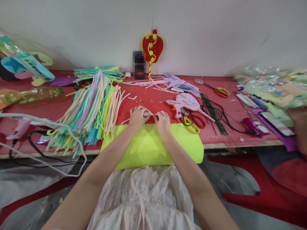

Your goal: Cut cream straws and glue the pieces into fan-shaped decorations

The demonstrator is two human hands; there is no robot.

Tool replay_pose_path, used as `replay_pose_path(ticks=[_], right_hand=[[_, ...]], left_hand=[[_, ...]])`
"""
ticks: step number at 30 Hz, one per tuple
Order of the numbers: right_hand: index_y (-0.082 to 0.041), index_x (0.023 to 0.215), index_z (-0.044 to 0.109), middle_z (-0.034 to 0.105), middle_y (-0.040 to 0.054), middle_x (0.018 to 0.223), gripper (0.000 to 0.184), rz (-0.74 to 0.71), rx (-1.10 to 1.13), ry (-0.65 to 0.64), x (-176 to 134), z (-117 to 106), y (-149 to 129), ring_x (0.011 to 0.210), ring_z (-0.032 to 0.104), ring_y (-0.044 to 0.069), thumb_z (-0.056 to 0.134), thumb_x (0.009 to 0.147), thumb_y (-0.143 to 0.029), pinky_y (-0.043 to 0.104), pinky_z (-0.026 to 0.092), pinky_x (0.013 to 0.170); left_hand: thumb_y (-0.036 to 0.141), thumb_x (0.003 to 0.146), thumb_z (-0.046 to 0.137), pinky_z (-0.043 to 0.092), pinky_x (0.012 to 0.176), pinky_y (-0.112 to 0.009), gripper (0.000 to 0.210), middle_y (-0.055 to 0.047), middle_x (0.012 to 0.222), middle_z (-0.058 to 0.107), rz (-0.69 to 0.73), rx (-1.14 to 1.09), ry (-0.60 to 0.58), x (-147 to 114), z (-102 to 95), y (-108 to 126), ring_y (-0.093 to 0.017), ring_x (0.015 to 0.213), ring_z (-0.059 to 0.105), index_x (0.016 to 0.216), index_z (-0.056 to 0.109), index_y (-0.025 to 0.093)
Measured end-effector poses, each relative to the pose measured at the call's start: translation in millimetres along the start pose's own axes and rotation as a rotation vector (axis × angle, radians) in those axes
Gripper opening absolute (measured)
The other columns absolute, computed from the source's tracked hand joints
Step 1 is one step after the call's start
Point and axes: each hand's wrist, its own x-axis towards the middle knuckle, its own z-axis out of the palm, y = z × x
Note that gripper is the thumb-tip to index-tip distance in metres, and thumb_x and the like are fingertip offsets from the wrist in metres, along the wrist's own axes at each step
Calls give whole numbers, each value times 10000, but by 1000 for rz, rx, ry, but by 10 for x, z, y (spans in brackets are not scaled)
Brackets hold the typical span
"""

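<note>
My left hand [138, 116] and my right hand [162, 120] meet at the red tabletop's front, fingers closed in pinches. Between the fingertips runs a pale peach pipe cleaner [150, 112], partly hidden by the fingers. A similar peach strand [124, 121] shows left of my left hand; whether it is the same piece I cannot tell. Under my wrists a bright yellow-green sheet [153, 145] drapes over the table edge. Close on the left lies a big bundle of pastel pipe cleaners [88, 108]. Right of my right hand are a pink glue gun [177, 108] and scissors [193, 126].
A red fan-shaped ornament [153, 48] and a dark pixelated object [139, 65] stand at the wall. Lilac pipe cleaners [179, 83], dark green stems [214, 116] and more scissors [222, 92] lie right. White cable [81, 153] loops at left; another person's arm [301, 127] shows far right.
</note>
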Motion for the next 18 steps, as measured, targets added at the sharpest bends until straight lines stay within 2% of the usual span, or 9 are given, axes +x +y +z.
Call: replay_pose_path(ticks=[12,18], right_hand=[[-175,867,627,579,82,888,164,-38,-58,1,-22,-21,-11,871,490,220,467,877,-209,337,378,800],[-175,864,626,573,80,881,170,-51,-53,1,-23,-19,-9,862,490,213,458,880,-195,333,376,796]], left_hand=[[360,773,588,266,942,-398,227,-28,1067,582,6,12,4,-2,-4,0,-237,1048,481,987,603,287],[348,754,604,270,939,-394,367,-37,1087,600,-10,-4,25,-4,-10,5,-241,1047,489,1101,515,266]])
